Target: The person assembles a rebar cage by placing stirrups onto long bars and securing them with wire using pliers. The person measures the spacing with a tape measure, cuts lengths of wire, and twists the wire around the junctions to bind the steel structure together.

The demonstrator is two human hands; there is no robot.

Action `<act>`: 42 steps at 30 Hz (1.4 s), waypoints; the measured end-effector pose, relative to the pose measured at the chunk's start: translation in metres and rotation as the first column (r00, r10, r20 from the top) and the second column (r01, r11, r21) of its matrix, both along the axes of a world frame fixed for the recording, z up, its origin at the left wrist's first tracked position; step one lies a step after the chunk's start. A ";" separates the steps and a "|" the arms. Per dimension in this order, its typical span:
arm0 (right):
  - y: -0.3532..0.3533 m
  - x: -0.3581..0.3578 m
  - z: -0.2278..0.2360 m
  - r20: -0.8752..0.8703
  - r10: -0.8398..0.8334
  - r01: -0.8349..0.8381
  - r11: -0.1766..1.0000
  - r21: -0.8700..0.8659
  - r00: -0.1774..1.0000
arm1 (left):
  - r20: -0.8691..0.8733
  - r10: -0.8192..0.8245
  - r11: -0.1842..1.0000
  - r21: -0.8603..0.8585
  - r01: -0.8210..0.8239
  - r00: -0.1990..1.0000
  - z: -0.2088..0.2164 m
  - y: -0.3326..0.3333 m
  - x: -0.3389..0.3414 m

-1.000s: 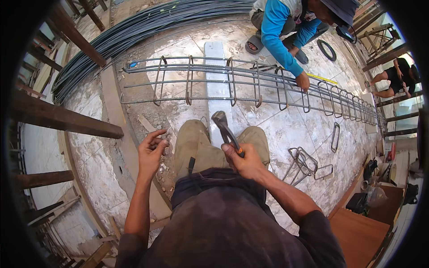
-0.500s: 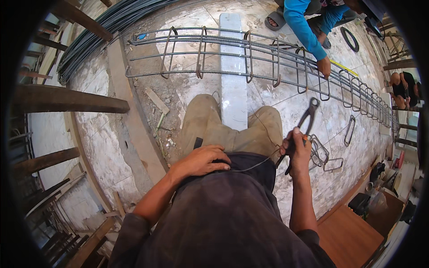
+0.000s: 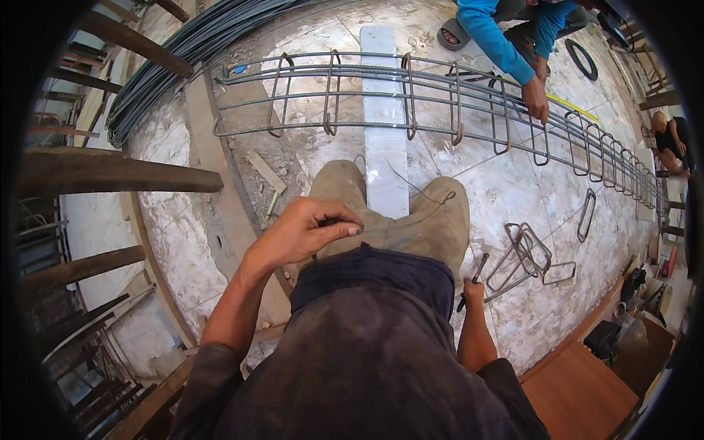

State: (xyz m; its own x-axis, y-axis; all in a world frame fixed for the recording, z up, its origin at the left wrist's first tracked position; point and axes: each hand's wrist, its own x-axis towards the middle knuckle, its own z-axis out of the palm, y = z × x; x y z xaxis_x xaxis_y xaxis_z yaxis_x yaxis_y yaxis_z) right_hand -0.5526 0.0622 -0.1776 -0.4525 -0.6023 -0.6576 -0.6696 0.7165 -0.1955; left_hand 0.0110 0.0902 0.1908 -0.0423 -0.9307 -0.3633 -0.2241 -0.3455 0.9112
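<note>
My left hand (image 3: 319, 229) is raised over my lap, its thumb and fingertips pinched together. A thin tie wire (image 3: 449, 196), bent into a small loop, lies over my right thigh and appears to run to those fingertips. Low beside my right hip, my right hand (image 3: 474, 291) is closed on the pincers (image 3: 480, 268), whose lower part is mostly hidden. In front of my knees lies a long rebar cage (image 3: 367, 126) with bent stirrups along its bars. It crosses a pale plank (image 3: 386, 172) that reaches back between my legs.
Loose stirrups (image 3: 524, 253) lie right of my knee. A co-worker's hand (image 3: 535, 100) touches the cage at far right, near a yellow strip (image 3: 572, 106). Rebar coils (image 3: 169, 66) lie far left; wooden posts (image 3: 125, 172) jut in. A brown board (image 3: 579, 392) lies at lower right.
My right hand has dropped toward my hip with the pincers. My left hand has lifted off my lap, moving forward and left. The wire has shifted forward onto my thigh.
</note>
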 end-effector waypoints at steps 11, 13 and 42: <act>-0.110 0.281 0.379 -0.247 0.911 -0.490 -0.059 -0.870 0.329 | 0.255 -0.237 0.906 -0.291 0.308 0.937 0.036 -0.065 0.007; -0.104 0.313 0.386 -0.184 0.977 -0.525 -0.100 -0.845 0.109 | 0.273 -0.246 0.899 -0.294 0.324 0.930 0.043 -0.064 0.006; -0.104 0.379 0.389 0.818 0.555 -0.098 0.832 -0.546 0.151 | -0.387 0.312 0.875 -0.239 -0.421 0.868 0.007 -0.052 -0.011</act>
State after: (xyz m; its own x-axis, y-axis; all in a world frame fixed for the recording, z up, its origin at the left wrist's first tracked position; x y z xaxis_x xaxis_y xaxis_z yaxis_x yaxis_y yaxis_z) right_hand -0.1734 -0.0419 0.2110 0.6376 -0.7537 -0.1596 0.0213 0.2243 -0.9743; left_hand 0.0000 0.0381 0.1977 0.2591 -0.9621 -0.0849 0.1920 -0.0349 0.9808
